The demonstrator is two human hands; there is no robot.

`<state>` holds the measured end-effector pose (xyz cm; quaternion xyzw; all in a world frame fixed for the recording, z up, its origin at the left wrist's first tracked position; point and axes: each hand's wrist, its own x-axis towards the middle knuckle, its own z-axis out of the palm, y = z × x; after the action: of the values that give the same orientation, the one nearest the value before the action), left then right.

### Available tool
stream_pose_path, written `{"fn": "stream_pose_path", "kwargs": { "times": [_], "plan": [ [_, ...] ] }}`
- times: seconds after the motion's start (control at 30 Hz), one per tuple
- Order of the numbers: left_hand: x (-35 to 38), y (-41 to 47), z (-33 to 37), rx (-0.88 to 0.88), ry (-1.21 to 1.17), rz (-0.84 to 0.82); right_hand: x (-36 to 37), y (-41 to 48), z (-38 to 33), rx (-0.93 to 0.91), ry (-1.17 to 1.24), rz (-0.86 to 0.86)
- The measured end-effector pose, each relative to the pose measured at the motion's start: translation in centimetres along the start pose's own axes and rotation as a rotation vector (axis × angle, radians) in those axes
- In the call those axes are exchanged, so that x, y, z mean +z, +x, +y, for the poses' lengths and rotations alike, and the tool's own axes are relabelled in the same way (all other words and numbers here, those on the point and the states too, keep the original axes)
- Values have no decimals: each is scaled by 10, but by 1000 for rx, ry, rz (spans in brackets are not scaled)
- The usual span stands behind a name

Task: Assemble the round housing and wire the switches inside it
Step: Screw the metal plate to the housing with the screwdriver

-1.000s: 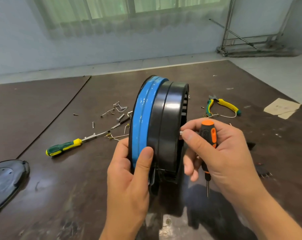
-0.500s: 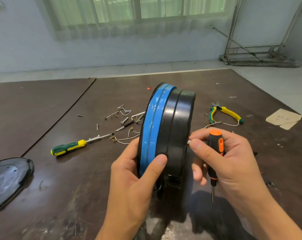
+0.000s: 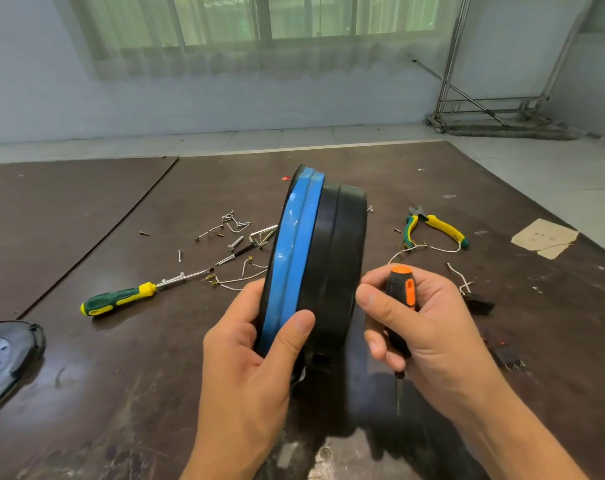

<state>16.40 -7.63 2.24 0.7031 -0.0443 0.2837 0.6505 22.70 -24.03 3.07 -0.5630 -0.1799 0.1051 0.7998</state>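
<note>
The round housing (image 3: 332, 265), black with a blue band on its left side, stands on edge above the brown table. My left hand (image 3: 256, 355) grips its lower rim, thumb lying across the blue band. My right hand (image 3: 422, 323) is beside the housing's right face and holds an orange-and-black screwdriver (image 3: 400, 296) in its curled fingers, tip pointing down. The thumb and forefinger touch the housing's right edge. The housing's open side faces away from me, so its inside is hidden.
A green-and-yellow screwdriver (image 3: 121, 299), loose screws, clips and thin white wires (image 3: 235, 237) lie left of the housing. Yellow-green pliers (image 3: 432, 226) and small black switches (image 3: 479, 303) lie to the right. A black cover (image 3: 6, 355) lies at the far left, a cardboard scrap (image 3: 543, 237) at the far right.
The housing has turned a little, so its slotted right face and the small white piece at my right fingertips no longer show. Both hands keep their hold.
</note>
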Motion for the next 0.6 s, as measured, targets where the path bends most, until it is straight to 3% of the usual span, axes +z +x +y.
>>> {"fn": "stream_pose_path", "kwargs": {
  "times": [0.3,0.6],
  "plan": [
    [4,0,-7,116,179,-8,-5,1,6,193,52,5],
    [1,1,-22,237,684,-108,-18,6,23,471,126,82]
  ]
}}
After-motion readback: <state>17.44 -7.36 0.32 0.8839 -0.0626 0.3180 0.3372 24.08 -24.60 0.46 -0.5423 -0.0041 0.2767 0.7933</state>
